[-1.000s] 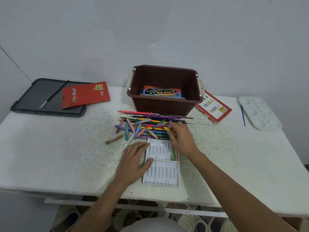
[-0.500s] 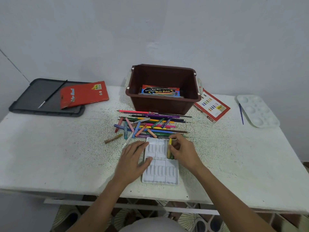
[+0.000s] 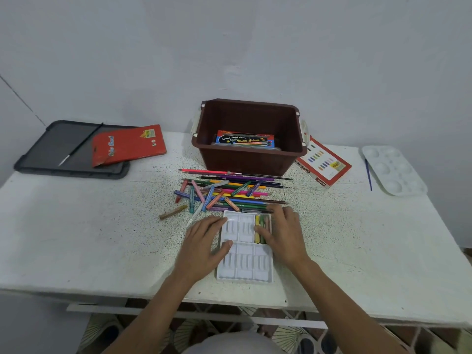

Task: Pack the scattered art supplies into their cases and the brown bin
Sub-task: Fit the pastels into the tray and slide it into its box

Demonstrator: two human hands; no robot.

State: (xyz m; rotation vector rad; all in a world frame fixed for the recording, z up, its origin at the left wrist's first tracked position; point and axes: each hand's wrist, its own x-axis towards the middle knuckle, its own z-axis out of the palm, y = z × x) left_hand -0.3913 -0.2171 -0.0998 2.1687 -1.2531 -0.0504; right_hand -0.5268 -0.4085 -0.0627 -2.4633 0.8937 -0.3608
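- Left hand (image 3: 204, 241) lies flat with straight fingers, steadying the white slotted pastel tray (image 3: 245, 267) near the worktop's (image 3: 102, 238) front edge.
- Right hand (image 3: 283, 233), fingers relaxed and gripping nothing, presses the yellow and green pastels (image 3: 258, 223) into the tray's far-right compartment.
- Risk: hard pressing may snap a pastel, and a nudged tray could scatter the loose sticks (image 3: 219, 195) just beyond it.

Table (image 3: 76, 238), white, dark-speckled top, centre. Wall (image 3: 229, 47), plain pale grey, 12 o'clock. White frame rail (image 3: 153, 312) beneath table, 6 o'clock. Floor (image 3: 102, 328), fan-patterned, 6 o'clock. Light soft.
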